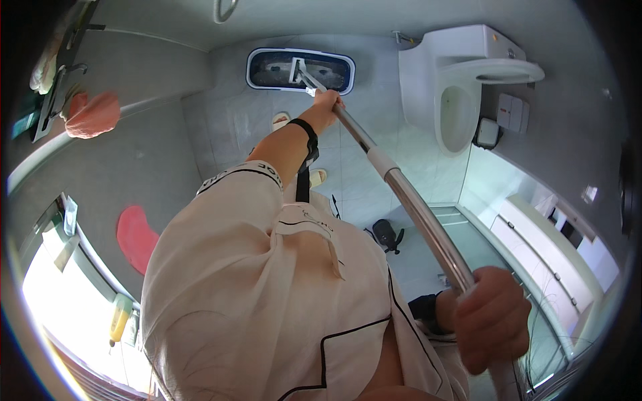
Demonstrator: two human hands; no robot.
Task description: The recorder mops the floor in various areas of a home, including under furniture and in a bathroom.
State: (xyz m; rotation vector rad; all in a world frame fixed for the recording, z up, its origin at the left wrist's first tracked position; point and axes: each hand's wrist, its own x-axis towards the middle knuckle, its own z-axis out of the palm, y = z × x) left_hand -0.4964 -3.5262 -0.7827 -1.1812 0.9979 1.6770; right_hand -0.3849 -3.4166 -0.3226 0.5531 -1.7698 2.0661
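A metal telescopic mop handle (421, 213) runs diagonally across the view. My right hand (494, 321) is closed round its upper end, near the lower right of the picture. Lower down the shaft, my left hand (328, 106) grips it close to the white joint. The mop's white head bracket (297, 70) sits inside a long dark-blue bucket with a white rim (251, 70), which stands on the tiled floor by the wall. The inside of the bucket looks dark and wet; whether a pad is on the mop head I cannot tell.
A white toilet (416, 90) with its lid and seat raised stands right of the bucket. A small black object (385, 234) lies on the floor near a glass partition (466, 215). A pink cloth (93, 115) hangs at left. My slippered feet are below me.
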